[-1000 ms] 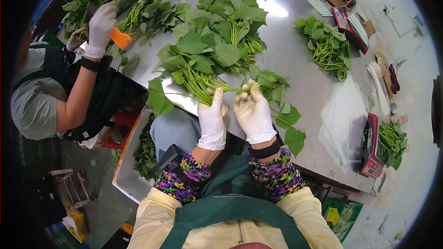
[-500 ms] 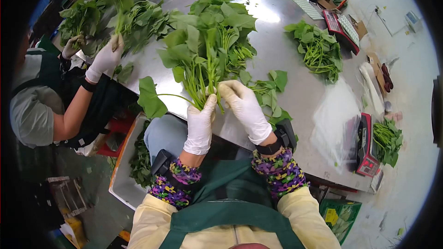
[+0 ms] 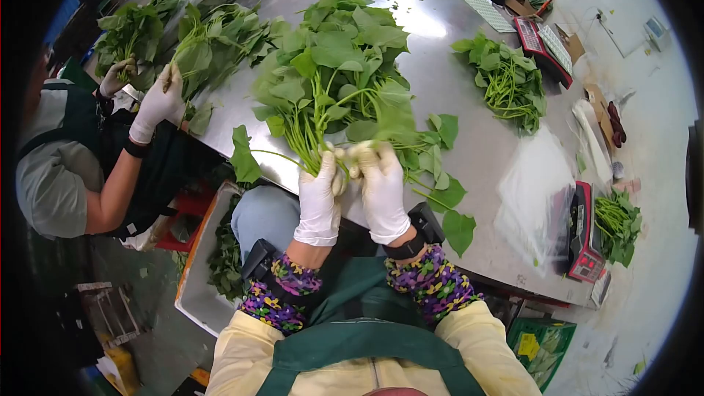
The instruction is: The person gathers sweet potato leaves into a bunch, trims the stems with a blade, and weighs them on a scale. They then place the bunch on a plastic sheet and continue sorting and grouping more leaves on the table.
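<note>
My left hand [image 3: 320,194], in a white glove, is closed round the lower stems of a bunch of leafy greens [image 3: 301,117], leaves pointing away from me. Close beside it on the right, my right hand [image 3: 380,183], also gloved, has its fingers pinched at a stem with a blurred leaf [image 3: 394,114] above. A larger pile of greens [image 3: 352,29] lies on the metal table behind the bunch. Loose leafy stems [image 3: 440,176] lie to the right of my right hand.
At the left a co-worker's gloved hands [image 3: 158,106] hold greens. Another pile of greens [image 3: 510,84], red scales [image 3: 585,231] and plastic bags [image 3: 535,191] are on the right of the metal table [image 3: 469,242]. A white bin [image 3: 198,297] stands below left.
My right hand has moved slightly left and down, with a blurred leaf now above it. More loose leaves show beside it. The co-worker's raised hand has moved a little left and down.
</note>
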`<action>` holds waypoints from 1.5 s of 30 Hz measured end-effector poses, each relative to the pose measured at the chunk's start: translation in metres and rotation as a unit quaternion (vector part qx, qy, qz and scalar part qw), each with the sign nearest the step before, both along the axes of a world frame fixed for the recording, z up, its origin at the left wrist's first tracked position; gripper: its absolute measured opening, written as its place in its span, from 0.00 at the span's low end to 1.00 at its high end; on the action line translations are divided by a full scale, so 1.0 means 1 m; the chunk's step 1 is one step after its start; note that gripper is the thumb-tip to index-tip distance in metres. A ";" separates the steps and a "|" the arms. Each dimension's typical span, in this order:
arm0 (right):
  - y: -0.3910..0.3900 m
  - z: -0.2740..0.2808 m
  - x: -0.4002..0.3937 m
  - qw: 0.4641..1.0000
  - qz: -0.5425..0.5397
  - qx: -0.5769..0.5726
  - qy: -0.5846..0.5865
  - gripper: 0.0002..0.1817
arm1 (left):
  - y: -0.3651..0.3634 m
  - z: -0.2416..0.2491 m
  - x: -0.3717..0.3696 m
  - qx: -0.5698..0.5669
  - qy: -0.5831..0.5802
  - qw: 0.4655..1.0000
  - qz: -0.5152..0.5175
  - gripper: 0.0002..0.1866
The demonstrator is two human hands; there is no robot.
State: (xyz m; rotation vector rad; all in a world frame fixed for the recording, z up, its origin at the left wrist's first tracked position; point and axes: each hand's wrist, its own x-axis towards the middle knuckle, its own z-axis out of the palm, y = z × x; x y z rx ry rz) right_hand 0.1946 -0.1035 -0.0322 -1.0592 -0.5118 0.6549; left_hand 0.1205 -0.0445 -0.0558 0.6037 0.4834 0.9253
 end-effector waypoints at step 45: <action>0.000 0.027 0.027 0.978 0.039 -0.102 -0.178 0.04 | 0.003 0.006 -0.007 0.077 0.130 0.988 -0.033 0.11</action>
